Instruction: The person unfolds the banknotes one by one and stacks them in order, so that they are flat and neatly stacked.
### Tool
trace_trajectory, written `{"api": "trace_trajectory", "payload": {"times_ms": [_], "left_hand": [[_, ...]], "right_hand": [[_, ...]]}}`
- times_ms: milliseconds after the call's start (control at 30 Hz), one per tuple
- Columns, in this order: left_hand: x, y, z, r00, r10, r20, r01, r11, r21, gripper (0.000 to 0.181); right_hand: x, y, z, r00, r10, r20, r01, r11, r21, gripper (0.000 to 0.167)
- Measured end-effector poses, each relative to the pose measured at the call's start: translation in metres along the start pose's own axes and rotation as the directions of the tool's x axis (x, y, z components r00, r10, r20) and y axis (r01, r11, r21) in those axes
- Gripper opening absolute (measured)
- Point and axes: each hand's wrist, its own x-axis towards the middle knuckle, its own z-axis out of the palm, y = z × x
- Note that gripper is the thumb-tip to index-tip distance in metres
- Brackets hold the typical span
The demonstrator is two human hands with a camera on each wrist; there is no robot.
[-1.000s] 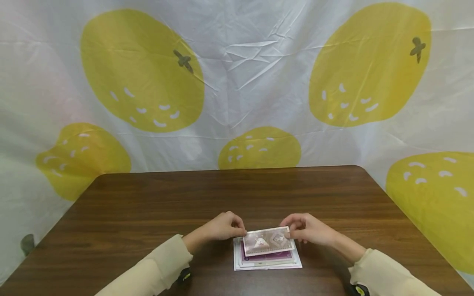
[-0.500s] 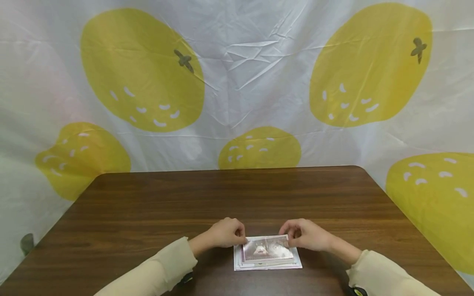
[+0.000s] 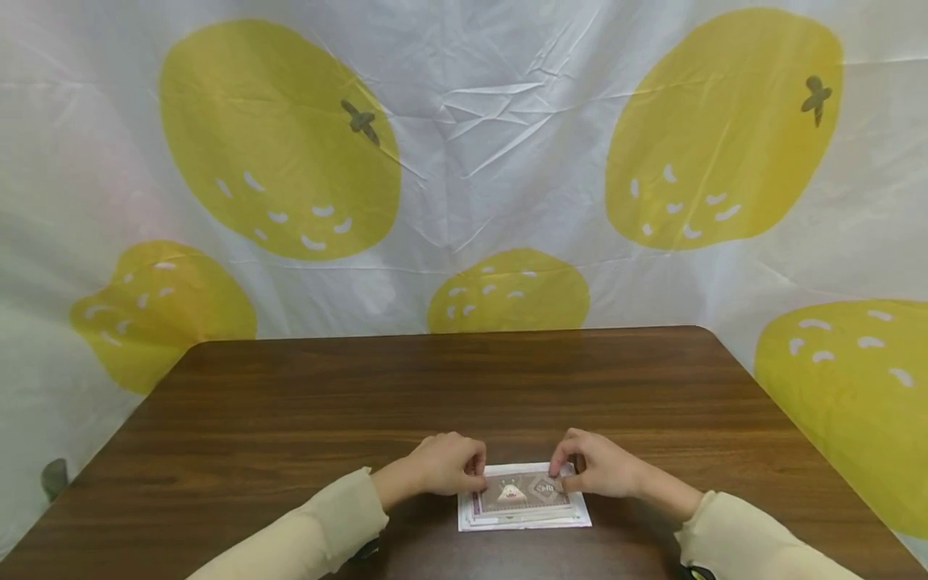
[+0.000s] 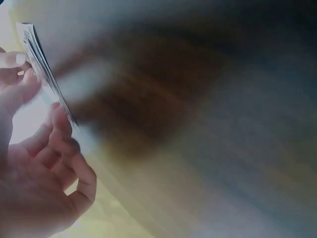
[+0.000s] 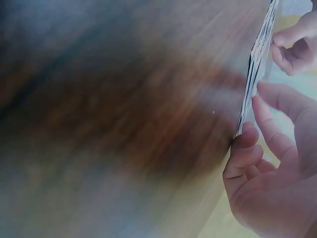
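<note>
A brown banknote (image 3: 500, 501) lies nearly flat on top of a small stack of paper notes (image 3: 525, 525) on the dark wooden table. My left hand (image 3: 444, 465) is at the note's upper left corner, thumb and forefinger close together on it in a pinch. On the opposite side, my right hand (image 3: 605, 466) touches the note's upper right part with thumb and forefinger slightly apart. The wrist views show the stack's layered edge (image 5: 251, 79) close to the fingertips. What lies under the top note is mostly hidden.
The brown wood-grain table (image 3: 406, 387) extends ahead and to both sides. Behind it hangs a white cloth (image 3: 500, 177) printed with large yellow fruit. Cream sleeves (image 3: 319, 515) cover both forearms.
The brown banknote has come down from a tilted, raised position onto the stack. Both hands have lowered with it, and the right forefinger has moved in over the note.
</note>
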Motion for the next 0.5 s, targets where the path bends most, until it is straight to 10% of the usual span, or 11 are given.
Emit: {"api": "trace_trajectory", "payload": {"times_ms": [500], "left_hand": [[-0.0013,-0.0069,-0.0047,0.999,0.020,0.037,-0.016,0.996,-0.090,0.035]], "right_hand": [[-0.0014,-0.0002,-0.0070,0.999,-0.005,-0.031,0.006,1.000,0.014,0.017]]}}
